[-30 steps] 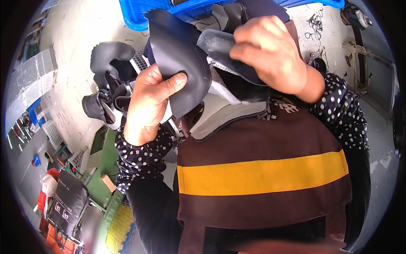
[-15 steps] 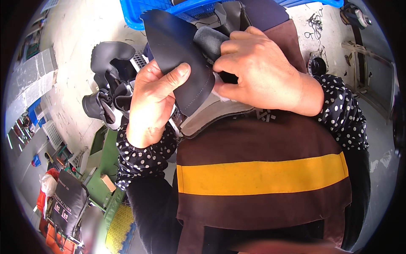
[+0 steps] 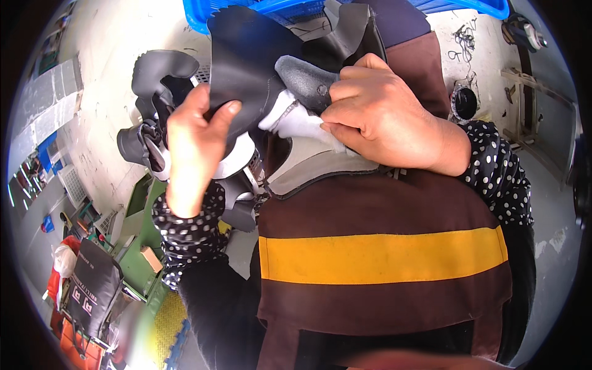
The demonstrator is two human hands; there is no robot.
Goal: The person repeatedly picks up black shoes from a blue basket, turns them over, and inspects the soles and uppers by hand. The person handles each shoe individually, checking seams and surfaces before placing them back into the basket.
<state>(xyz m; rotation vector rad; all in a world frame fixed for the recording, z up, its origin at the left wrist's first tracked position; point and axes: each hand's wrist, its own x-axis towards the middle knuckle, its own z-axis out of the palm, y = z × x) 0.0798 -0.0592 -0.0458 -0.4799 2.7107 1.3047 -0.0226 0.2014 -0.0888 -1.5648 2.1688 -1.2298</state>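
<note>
The right hand [image 3: 385, 117] has thumb and forefinger pinched together on the fuzzy white lining [image 3: 299, 123], its knuckles bent just beside a dark grey padded flap [image 3: 302, 77]. The left hand [image 3: 196, 132] has its thumb laid over the black leather-like shoe upper [image 3: 243, 55]; the other fingers are mostly hidden behind, so how tightly they close cannot be told. The upper spreads between both hands above the lap, its pale grey lower flap [image 3: 320, 169] against the brown apron [image 3: 370, 206]. It should handle as light and floppy, the smooth outer face slightly slippery, the lining soft and likely to stretch if tugged; the stitched margin looks the surest place to hold, with the lining taken close to its seam. Further out, more black uppers [image 3: 163, 65] lie bunched to the left, a blue plastic crate [image 3: 198, 17] stands beyond the hands, and a green desk [image 3: 137, 262] is at lower left.
</note>
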